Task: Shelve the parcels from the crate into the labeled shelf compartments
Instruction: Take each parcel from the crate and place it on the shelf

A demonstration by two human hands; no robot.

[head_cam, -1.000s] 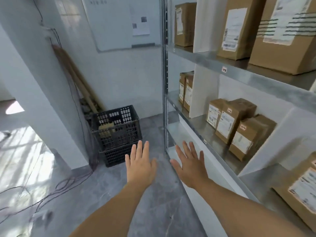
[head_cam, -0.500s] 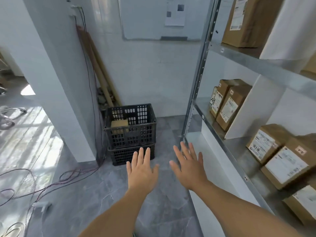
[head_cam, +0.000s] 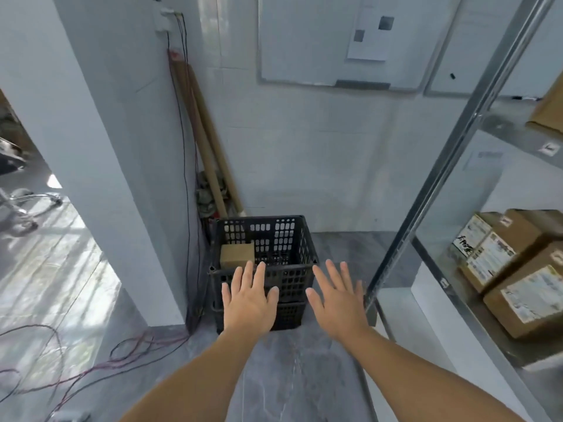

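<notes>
Two hands out front, both empty: left hand [head_cam: 248,303] and right hand [head_cam: 338,303] palm-down, fingers straight and spread, holding nothing. Left hand overlaps the near wall of the black crate [head_cam: 292,236] in view; can't tell if it touches. Right hand is just right of the crate, near the shelf [head_cam: 426,208] post. One brown parcel [head_cam: 237,255] sits in the crate's left rear corner. Crate is stacked on a second crate [head_cam: 289,315], on the floor against the wall. Shelved parcels [head_cam: 518,300] stand labels-out on the middle level at right. Cables [head_cam: 91,367] trail across the floor at left; cardboard tubes [head_cam: 207,147] lean in the corner behind the crate.
</notes>
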